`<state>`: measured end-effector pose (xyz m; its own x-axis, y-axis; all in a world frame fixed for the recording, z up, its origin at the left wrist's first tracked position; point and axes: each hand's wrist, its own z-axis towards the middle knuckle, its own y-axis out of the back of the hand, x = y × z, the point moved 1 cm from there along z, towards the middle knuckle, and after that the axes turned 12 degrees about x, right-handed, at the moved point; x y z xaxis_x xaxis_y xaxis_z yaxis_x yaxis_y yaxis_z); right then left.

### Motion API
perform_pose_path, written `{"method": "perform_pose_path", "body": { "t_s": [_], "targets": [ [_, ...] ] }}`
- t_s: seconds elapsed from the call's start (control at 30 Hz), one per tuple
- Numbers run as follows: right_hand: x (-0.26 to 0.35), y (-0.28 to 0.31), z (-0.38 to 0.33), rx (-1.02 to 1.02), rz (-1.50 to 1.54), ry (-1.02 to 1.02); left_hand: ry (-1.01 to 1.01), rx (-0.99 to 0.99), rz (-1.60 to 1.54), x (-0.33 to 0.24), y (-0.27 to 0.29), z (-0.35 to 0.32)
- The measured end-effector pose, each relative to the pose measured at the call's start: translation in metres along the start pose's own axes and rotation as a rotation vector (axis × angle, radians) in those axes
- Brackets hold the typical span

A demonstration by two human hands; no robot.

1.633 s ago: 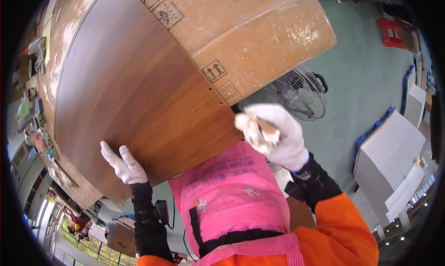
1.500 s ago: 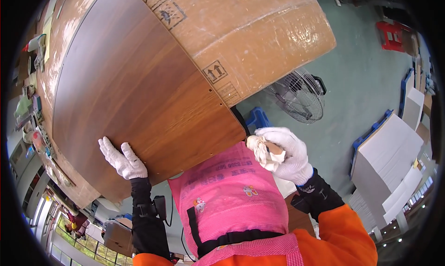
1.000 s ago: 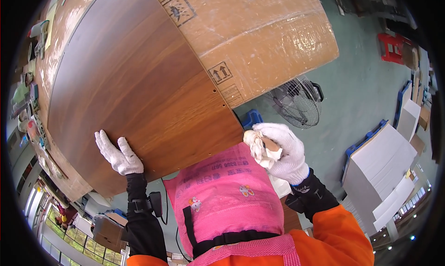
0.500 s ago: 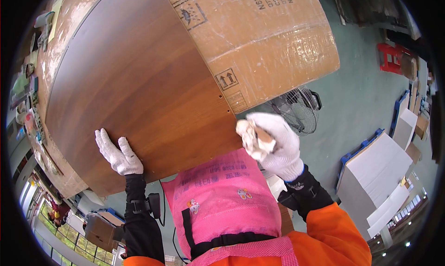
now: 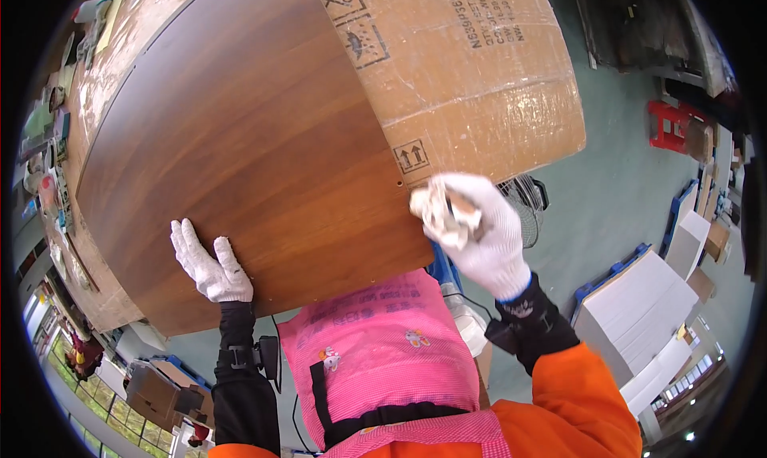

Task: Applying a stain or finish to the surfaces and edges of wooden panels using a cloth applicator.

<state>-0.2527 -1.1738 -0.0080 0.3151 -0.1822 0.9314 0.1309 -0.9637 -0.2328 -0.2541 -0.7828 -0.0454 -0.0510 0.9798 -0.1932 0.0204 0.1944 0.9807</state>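
A large brown wood-grain panel (image 5: 240, 138) lies flat before me, a small hole near its right edge. My left hand (image 5: 209, 270), in a white knit glove, rests on the panel's near left part with fingers spread and holds nothing. At the right edge, my gloved right hand (image 5: 487, 234) is closed around a crumpled off-white rag (image 5: 443, 214). Something flat and brown shows within the rag's folds; I cannot make out what it is. The rag is at the panel's edge, but whether it touches is unclear.
A taped cardboard carton (image 5: 487, 83) lies under and beyond the panel. A wire-caged fan (image 5: 523, 206) stands on the floor at right. Farther right are a white-topped stack (image 5: 639, 298) on a blue pallet and a red stool (image 5: 671, 126). Tools and small items line the far left.
My right hand with the rag has moved farther along the panel's right edge, away from me, and now covers one of the holes. My left hand stays flat on the panel. The view has shifted slightly.
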Motion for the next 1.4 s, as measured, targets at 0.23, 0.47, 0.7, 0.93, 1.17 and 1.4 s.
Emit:
{"method": "perform_pose_path", "body": {
  "t_s": [0.23, 0.47, 0.7, 0.93, 1.17, 1.4],
  "targets": [
    [-0.009, -0.004, 0.057, -0.044, -0.211, 0.215, 0.026, 0.009, -0.011, -0.001, 0.001, -0.001],
    [0.016, 0.002, 0.126, -0.056, -0.329, 0.301, 0.024, 0.009, 0.015, -0.003, 0.001, -0.002],
    [0.041, -0.001, 0.062, -0.095, -0.430, 0.070, 0.062, 0.044, 0.059, -0.009, 0.001, -0.006],
    [0.033, -0.010, 0.122, -0.047, -0.279, 0.107, 0.030, 0.047, 0.028, -0.008, 0.004, -0.004],
    [0.054, -0.007, 0.231, -0.079, -0.280, 0.189, 0.060, 0.071, 0.005, -0.012, 0.008, -0.003],
    [0.080, -0.002, 0.309, -0.053, -0.426, 0.186, 0.077, 0.101, 0.004, -0.013, 0.013, -0.003]
  ]
}}
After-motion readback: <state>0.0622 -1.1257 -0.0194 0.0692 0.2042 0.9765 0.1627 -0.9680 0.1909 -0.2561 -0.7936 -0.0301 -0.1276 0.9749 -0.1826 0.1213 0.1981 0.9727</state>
